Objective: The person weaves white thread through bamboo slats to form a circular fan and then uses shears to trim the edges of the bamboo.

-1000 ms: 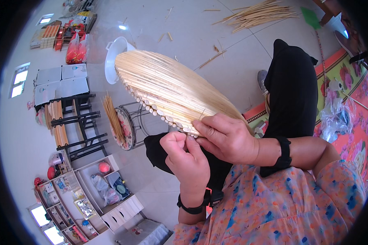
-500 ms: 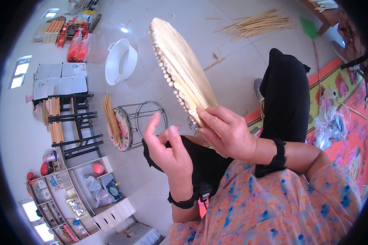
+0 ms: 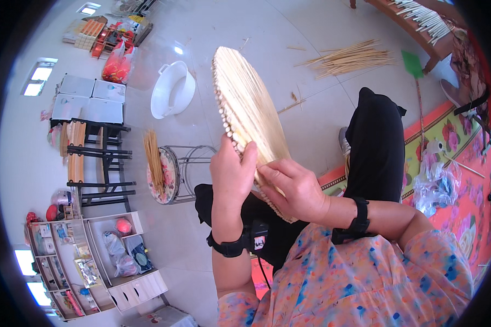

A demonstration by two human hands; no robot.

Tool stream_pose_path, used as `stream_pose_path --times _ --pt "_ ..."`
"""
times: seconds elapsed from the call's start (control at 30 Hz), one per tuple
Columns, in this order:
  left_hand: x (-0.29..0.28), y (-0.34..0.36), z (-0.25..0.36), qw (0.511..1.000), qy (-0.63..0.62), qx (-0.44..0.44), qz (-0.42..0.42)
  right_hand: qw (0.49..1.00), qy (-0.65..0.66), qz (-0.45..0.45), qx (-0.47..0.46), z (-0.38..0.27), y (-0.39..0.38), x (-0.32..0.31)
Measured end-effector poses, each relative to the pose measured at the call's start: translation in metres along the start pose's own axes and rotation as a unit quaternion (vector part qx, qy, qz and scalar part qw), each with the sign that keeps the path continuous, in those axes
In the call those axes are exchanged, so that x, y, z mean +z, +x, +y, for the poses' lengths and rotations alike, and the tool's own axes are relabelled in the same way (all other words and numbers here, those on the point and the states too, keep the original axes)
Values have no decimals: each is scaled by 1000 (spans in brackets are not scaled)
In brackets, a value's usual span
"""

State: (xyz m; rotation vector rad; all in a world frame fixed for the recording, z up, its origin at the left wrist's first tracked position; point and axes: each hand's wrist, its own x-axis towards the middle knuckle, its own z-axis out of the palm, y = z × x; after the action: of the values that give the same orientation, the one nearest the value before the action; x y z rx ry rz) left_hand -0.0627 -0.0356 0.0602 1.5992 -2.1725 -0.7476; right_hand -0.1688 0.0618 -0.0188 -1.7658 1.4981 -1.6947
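A pale round mat of straw stalks [image 3: 251, 98] stands tilted in front of me, its rim a row of cut stalk ends. My left hand [image 3: 232, 169] grips its left rim, thumb on the face and fingers behind the edge. Lower down, my right hand [image 3: 294, 188] pinches the mat near its bottom, thumb and forefinger on the face. Both hands are close together. Fingers behind the mat are partly hidden.
A flowered stool [image 3: 169, 177] bearing a straw bundle [image 3: 154, 158] stands at left, below a white basin [image 3: 173, 90]. More loose stalks [image 3: 349, 58] lie on the floor ahead. A red floral mat [image 3: 447, 174], plastic bag [image 3: 436, 185] and another person's leg [image 3: 466, 73] are at right.
My left hand, open and apart from the mat before, has moved up and closed on its left rim. My right hand keeps its hold, slightly lower.
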Motion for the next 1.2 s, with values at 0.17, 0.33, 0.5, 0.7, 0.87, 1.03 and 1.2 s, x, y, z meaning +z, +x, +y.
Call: stream_pose_path --times 0.17,0.33,0.5,0.7,0.87,1.03,1.2 --pt "-10 3 -53 989 -33 13 143 992 99 -74 -3 9 -11 1" --pt "-22 3 -107 944 -261 -52 196 950 244 -193 18 5 -15 -7" --pt "-14 -8 -122 855 -408 -67 314 924 268 -271 31 7 -19 -21" --pt "9 -15 -102 778 -519 -108 337 900 174 -346 202 21 -28 -6" --pt "52 -23 -62 690 -660 -145 260 714 409 -150 548 23 -4 8" --pt "90 -29 -35 640 -723 -173 196 701 392 -14 596 32 6 10" --pt "112 -30 -32 565 -763 -282 140 809 252 31 529 43 9 3"
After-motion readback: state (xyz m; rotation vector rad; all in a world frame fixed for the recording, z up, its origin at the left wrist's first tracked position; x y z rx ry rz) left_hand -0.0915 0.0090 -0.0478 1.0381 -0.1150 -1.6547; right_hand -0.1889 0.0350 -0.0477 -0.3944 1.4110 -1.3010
